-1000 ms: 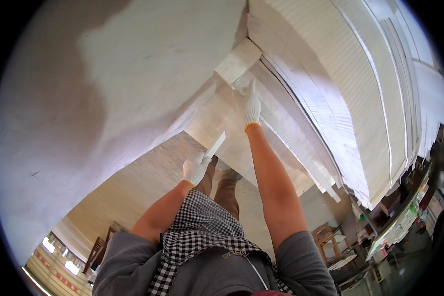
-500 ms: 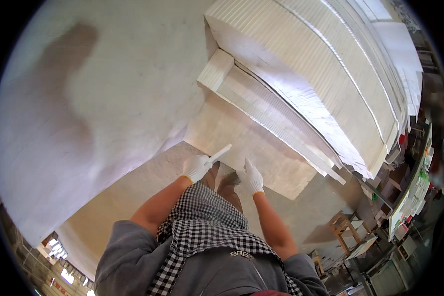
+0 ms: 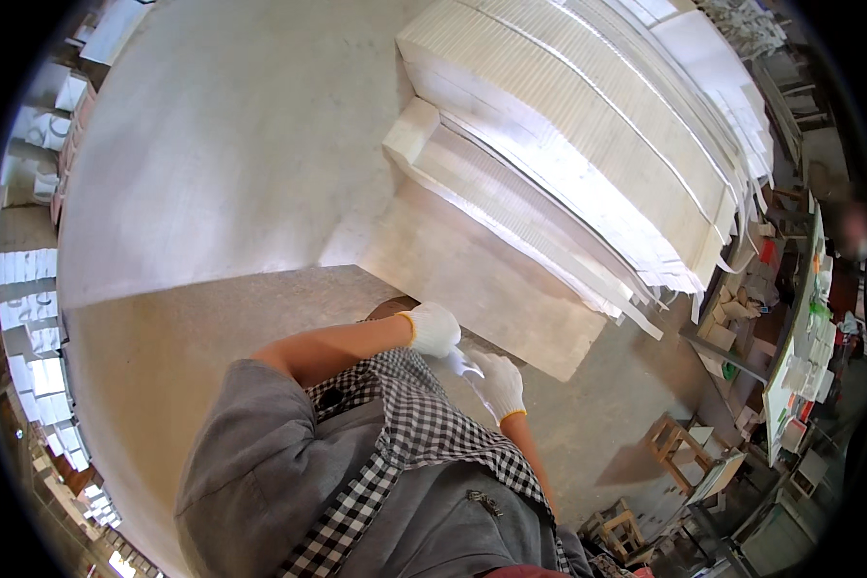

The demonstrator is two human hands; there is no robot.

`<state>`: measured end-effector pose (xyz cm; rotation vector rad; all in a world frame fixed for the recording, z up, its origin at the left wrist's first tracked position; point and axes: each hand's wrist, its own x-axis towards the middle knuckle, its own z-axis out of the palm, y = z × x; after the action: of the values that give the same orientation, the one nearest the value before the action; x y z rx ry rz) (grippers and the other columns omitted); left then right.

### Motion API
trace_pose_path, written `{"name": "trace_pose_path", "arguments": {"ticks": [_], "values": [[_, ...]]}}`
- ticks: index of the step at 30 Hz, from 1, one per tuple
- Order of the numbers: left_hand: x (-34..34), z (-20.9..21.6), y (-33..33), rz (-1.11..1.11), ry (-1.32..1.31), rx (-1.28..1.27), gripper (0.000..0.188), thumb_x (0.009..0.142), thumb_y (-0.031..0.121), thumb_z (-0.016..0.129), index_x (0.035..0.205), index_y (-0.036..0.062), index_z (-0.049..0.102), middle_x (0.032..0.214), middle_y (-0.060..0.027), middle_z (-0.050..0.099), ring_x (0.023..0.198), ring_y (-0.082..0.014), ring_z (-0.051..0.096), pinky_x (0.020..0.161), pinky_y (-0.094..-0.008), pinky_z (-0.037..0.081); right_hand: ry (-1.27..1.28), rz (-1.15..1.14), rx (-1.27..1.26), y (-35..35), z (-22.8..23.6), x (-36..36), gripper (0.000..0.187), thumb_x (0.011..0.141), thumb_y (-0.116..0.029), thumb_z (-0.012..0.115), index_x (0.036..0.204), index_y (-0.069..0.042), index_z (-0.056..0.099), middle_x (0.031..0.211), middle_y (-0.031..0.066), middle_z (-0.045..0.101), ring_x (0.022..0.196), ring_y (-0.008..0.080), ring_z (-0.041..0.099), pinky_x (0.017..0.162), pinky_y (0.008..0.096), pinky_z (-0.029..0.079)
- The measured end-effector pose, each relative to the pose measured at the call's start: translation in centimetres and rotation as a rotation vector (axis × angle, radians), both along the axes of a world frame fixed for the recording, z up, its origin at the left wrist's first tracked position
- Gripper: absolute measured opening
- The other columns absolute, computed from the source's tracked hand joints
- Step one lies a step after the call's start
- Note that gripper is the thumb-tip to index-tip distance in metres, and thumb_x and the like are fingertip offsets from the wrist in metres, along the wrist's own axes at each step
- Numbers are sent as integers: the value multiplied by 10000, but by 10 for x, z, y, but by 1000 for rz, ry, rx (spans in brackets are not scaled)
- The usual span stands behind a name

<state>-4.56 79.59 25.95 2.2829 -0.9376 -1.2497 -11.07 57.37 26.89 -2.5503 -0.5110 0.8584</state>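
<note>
Both my hands wear white knit gloves and meet in front of my waist. My left hand [image 3: 435,329] is closed on a short, pale, flat strip [image 3: 463,363]. My right hand [image 3: 500,383] closes on its other end, close beside the left. The gloves hide much of the strip, and its material cannot be made out. Just beyond my hands lies a flat tan board [image 3: 491,284]. On its far side rests a long, low stack of pale ribbed strips [image 3: 511,214].
A tall strapped stack of pale strips [image 3: 559,106] stands behind the low one. A large pale surface [image 3: 212,173] fills the far left. To the right are a wooden stool [image 3: 672,453] and a cluttered bench [image 3: 788,371], with a blurred person beyond. White stacked pieces [image 3: 29,289] line the left edge.
My left hand has moved right, and my right hand has drawn nearer, so the hands now meet. The strip, earlier in the left hand alone, is between both. My view has turned slightly.
</note>
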Motion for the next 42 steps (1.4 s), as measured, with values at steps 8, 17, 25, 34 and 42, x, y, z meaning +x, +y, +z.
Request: {"name": "trace_pose_path", "arguments": {"ticks": [8, 17, 25, 34, 42], "values": [[-41, 90, -59, -153, -131, -196, 503, 846, 558, 618, 909, 81, 766, 854, -140, 733, 834, -348, 702, 767, -435, 545, -50, -498, 183, -56, 48, -130, 170, 906, -267, 664, 986, -132, 727, 929, 128, 704, 887, 321, 674, 765, 429, 527], [-119, 108, -162, 448, -131, -713, 721, 796, 398, 806, 1318, -49, 588, 1246, -203, 672, 1102, -300, 676, 941, -396, 532, -371, -1126, 387, -125, 126, -261, 270, 877, -142, 697, 1125, -35, 713, 877, 105, 670, 770, 196, 624, 736, 310, 507], [-196, 163, -291, 290, 220, -484, 974, 796, 356, 826, 1532, -17, 309, 1280, -257, 615, 1163, -307, 633, 968, -366, 513, -674, -1370, 174, -174, 152, -318, 242, 844, -132, 720, 1077, -66, 721, 837, 79, 662, 681, 203, 608, 650, 305, 503], [-212, 159, -456, 116, 141, -602, 1232, 699, 449, 865, 1562, -43, 136, 1371, -314, 531, 1253, -420, 568, 1049, -426, 467, -739, -1515, -8, -276, 137, -323, 221, 833, -96, 709, 1052, -73, 706, 855, 89, 665, 673, 202, 620, 635, 325, 507], [-224, 162, -584, -114, 50, -892, 1257, 586, 376, 957, 1515, -85, 246, 1418, -320, 484, 1270, -418, 559, 1030, -415, 497, -885, -1737, 18, -364, 132, -325, 251, 810, -70, 708, 1061, -93, 705, 901, 90, 678, 722, 247, 660, 647, 342, 519]]}}
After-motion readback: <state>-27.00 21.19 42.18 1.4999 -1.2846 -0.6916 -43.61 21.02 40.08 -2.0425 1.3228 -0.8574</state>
